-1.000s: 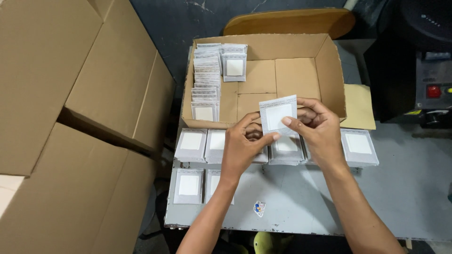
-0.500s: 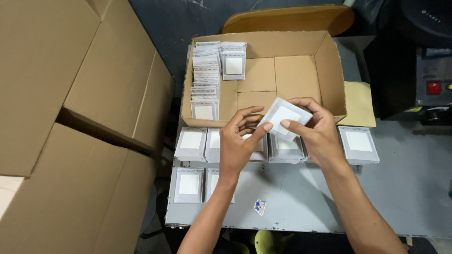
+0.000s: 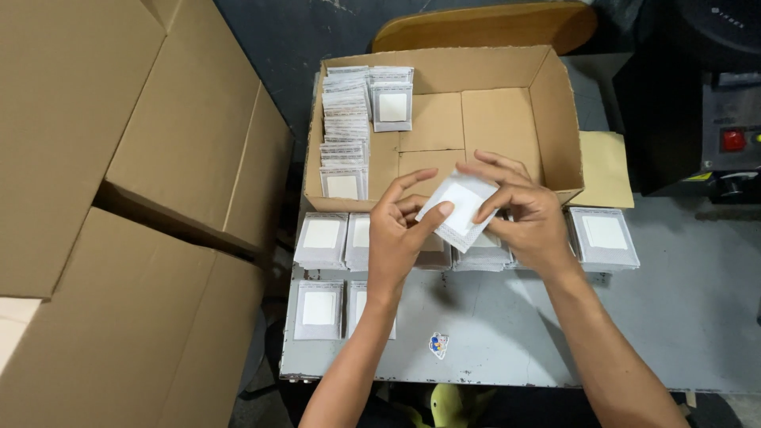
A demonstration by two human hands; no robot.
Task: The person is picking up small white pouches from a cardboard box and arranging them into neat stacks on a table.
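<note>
Both of my hands hold one small white square packet (image 3: pixel 462 208) with a grey patterned border, tilted, above the grey table (image 3: pixel 682 317). My left hand (image 3: pixel 399 238) pinches its left edge with the thumb on top. From the right, my right hand (image 3: pixel 529 222) grips its upper corner. Under my hands lie stacks of the same packets (image 3: pixel 321 240) in rows on the table. Behind them stands an open cardboard box (image 3: pixel 507 119) with a row of packets (image 3: pixel 346 131) standing along its left side.
Large cardboard boxes (image 3: pixel 119 238) crowd the left side. A dark machine with a red button (image 3: pixel 733 141) stands at the right. One packet stack (image 3: pixel 604 236) lies right of my hands. A small sticker (image 3: pixel 437 345) sits near the table's front edge. A wooden seat (image 3: pixel 483 28) is beyond the box.
The packet has turned from upright facing me to a tilted, flatter pose, and my hands have shifted their grip on it slightly lower.
</note>
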